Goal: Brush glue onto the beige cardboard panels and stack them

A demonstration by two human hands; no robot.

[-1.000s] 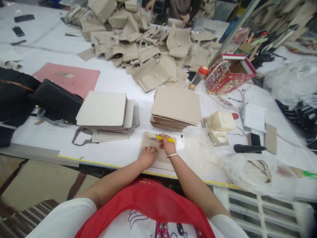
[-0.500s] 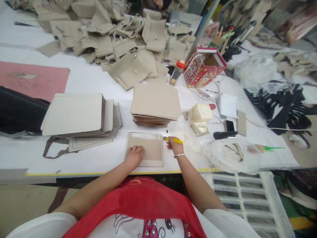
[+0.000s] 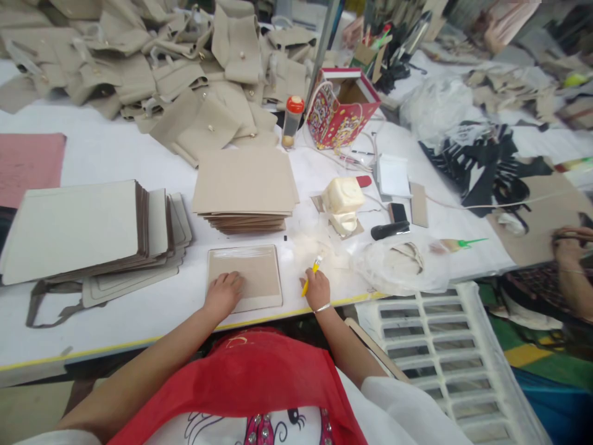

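Observation:
A beige rectangular panel (image 3: 259,278) lies near the table's front edge, with a whitish wet streak along its far side. My left hand (image 3: 225,292) rests on its left part, fingers spread flat. To the right of the panel, my right hand (image 3: 317,289) grips a yellow-handled brush (image 3: 316,267), its bristles pointing up and away from me. Behind the panel stands a stack of beige sheets (image 3: 243,185). A cream-coloured container (image 3: 343,198) with a whitish surface stands beyond my right hand.
Stacked grey-beige boards (image 3: 74,228) lie at left, beige bag pieces (image 3: 185,80) along the back. A red patterned paper bag (image 3: 340,111) stands beside a red-capped jar (image 3: 291,123). Another person's hand (image 3: 569,247) shows at far right. A plastic bag (image 3: 398,266) lies at front right.
The brush has come off the panel's far edge and turned, now held to the right of it in my right hand. My left hand stays on the panel. The whole view has shifted right.

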